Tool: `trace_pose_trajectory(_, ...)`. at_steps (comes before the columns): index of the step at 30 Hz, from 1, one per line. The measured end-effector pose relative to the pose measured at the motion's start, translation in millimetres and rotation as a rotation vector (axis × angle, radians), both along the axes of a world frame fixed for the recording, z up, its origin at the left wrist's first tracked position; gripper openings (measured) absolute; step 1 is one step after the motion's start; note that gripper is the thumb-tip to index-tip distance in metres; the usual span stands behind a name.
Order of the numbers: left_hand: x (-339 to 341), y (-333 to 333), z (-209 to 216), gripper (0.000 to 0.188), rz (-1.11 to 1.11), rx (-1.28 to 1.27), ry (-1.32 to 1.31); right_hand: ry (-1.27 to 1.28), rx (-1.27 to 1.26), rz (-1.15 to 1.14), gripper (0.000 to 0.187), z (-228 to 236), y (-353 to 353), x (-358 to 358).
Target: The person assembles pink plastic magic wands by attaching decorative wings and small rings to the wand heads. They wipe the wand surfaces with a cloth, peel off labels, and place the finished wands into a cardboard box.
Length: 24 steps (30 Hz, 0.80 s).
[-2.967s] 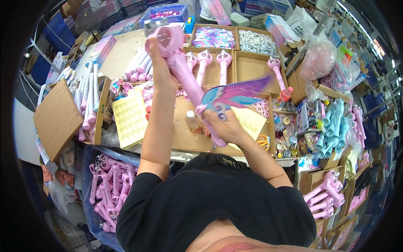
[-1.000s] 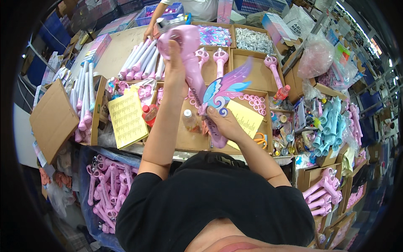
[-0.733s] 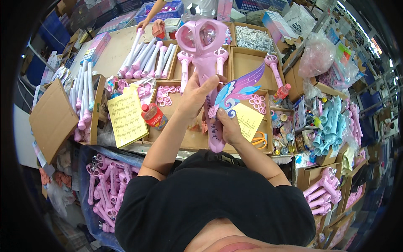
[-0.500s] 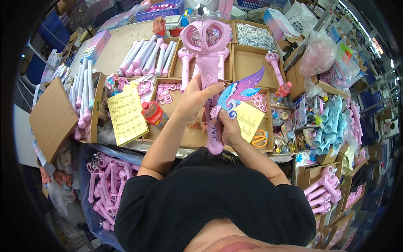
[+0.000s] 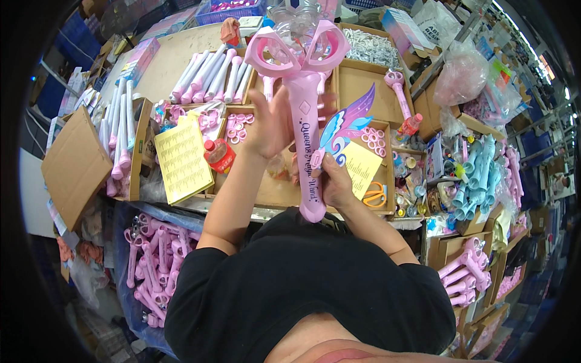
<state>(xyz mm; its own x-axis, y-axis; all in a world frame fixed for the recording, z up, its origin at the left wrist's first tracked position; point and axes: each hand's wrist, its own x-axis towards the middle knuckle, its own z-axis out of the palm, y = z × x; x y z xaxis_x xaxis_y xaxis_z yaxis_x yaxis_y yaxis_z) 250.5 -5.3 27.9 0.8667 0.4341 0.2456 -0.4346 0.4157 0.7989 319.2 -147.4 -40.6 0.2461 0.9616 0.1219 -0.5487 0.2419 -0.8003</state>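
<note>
A pink toy wand (image 5: 304, 130) stands upright before my chest, dark lettering along its shaft. Its top is spread into pink loops around a clear part (image 5: 296, 30). My right hand (image 5: 339, 183) grips the lower shaft, thumb near a small pink button piece. From that spot a purple and blue wing (image 5: 350, 124) sticks out to the right. My left hand (image 5: 273, 124) is open beside the upper shaft, fingers spread, some of them hidden behind the wand.
White-and-pink sticks (image 5: 209, 75) fill a box at the back left. Yellow printed sheets (image 5: 183, 160) lie beside a red-capped bottle (image 5: 218, 155). Orange scissors (image 5: 375, 195) rest at the right. Many pink wands (image 5: 158, 260) fill a blue-lined bin at lower left; light-blue pieces (image 5: 478, 178) are piled right.
The wand's top has gone from a closed rounded shape to spread loops. My left hand has let go of the shaft and opened. My right hand keeps its hold.
</note>
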Motion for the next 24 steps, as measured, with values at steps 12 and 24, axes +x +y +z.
trace_pose_trajectory(12,13.4,7.7,28.7,0.114,-0.035,-0.138,-0.154,0.122,0.066,0.214,0.067,26.9,2.3,3.4)
trace_pose_trajectory(24,3.2,7.8,27.5,0.073,0.393,0.17,-0.053,-0.799,0.253,-0.599,0.026,82.6,20.6,44.7)
